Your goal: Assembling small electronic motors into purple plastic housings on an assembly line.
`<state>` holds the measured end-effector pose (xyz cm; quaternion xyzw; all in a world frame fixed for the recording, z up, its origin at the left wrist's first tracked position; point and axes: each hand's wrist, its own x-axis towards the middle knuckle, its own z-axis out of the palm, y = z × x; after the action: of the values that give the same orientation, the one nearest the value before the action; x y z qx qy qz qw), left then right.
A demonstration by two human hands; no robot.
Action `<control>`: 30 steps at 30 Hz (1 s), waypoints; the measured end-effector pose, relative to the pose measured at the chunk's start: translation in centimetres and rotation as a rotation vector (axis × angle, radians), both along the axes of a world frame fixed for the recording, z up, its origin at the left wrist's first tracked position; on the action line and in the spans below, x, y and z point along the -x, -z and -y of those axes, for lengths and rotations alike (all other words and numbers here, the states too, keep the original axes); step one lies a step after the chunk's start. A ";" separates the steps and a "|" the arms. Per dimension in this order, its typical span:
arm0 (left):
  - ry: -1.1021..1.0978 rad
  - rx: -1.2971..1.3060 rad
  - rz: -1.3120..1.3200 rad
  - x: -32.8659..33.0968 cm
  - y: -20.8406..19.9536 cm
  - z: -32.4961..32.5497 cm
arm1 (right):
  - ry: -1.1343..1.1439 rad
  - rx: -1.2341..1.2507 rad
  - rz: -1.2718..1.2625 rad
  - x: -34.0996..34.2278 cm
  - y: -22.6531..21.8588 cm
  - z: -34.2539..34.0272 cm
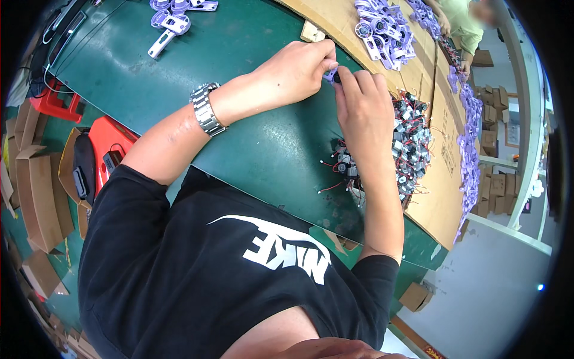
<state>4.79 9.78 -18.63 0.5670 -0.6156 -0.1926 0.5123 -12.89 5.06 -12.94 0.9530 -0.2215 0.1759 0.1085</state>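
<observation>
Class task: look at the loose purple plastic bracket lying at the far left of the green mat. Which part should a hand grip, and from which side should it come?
Grip the purple plastic bracket by its long flat arm, which sticks out toward the near left over bare green mat. Coming from that open side seems best, since other purple parts crowd the round end.
</observation>
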 end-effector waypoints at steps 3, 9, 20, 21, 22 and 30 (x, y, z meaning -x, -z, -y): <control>0.008 0.029 -0.006 0.1 0.0 -0.2 | -0.026 -0.030 -0.011 0.0 0.5 0.0; 0.012 0.006 -0.048 -0.1 -0.6 -0.5 | -0.058 -0.358 0.293 0.4 0.5 0.5; 0.070 0.071 0.055 0.6 0.1 -0.3 | -0.072 -0.335 0.341 1.4 1.5 1.7; 0.097 0.082 0.064 0.7 0.2 -0.4 | -0.067 -0.356 0.337 1.5 1.7 1.8; 0.098 0.080 0.065 0.6 0.1 -0.3 | -0.094 -0.319 0.356 1.4 1.8 2.0; 0.161 0.131 0.047 0.8 -1.4 -1.0 | 0.138 -1.486 0.440 2.7 -0.2 2.8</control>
<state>3.98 10.83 -17.20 0.4852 -0.6823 -0.1791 0.5167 -15.64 2.30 -12.72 0.7029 -0.3567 0.1593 -0.5944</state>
